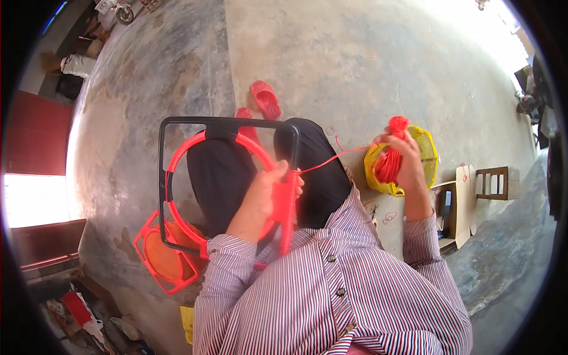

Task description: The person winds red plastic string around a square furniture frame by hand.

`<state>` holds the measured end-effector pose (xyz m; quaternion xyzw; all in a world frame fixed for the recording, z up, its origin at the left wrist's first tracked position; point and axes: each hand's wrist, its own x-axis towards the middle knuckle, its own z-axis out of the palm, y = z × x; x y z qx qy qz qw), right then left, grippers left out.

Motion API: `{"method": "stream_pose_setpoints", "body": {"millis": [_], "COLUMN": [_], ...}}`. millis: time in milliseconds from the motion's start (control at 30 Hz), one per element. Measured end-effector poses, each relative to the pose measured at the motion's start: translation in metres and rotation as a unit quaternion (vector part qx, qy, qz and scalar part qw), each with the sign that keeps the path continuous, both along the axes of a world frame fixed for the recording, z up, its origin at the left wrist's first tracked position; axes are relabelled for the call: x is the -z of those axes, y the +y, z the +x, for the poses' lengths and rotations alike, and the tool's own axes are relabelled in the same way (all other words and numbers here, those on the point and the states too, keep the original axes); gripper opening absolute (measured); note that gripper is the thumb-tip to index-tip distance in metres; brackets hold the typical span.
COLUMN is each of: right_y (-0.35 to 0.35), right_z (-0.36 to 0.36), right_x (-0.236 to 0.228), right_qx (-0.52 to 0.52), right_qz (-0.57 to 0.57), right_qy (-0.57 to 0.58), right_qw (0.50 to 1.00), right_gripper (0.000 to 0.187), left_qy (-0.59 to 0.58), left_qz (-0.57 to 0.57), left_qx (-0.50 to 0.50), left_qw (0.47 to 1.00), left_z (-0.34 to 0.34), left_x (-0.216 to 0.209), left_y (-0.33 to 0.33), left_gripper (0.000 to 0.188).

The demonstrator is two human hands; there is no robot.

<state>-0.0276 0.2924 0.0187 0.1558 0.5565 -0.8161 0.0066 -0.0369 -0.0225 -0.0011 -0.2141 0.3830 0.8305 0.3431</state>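
Observation:
Over my lap my left hand is closed on the right side of a black rectangular frame. Inside that frame sits a ring, mostly red with black sections. Red cord is wound in close turns along the frame's right side, beside my left fingers. From there a strand of red cord runs up to the right, to my right hand. My right hand, held out to the right, is wrapped around a bundle of red cord, with a tuft at its top.
Below my right hand stands a yellow-rimmed basket. Farther right are an open cardboard box and a small wooden stool. Red slippers lie ahead of my knees. An orange disc in a red frame is at my left.

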Motion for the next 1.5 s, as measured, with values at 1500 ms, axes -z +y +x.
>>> {"method": "stream_pose_setpoints", "body": {"millis": [1500], "right_y": [0.033], "right_z": [0.075], "right_x": [0.084], "right_qx": [-0.07], "right_qz": [-0.089], "right_qy": [-0.181], "right_qw": [0.977], "right_gripper": [0.022], "left_qy": [0.022], "left_qz": [-0.06], "left_qx": [-0.023], "left_qw": [0.998], "left_z": [-0.002], "left_x": [-0.017], "left_y": [-0.003], "left_gripper": [0.016]}}
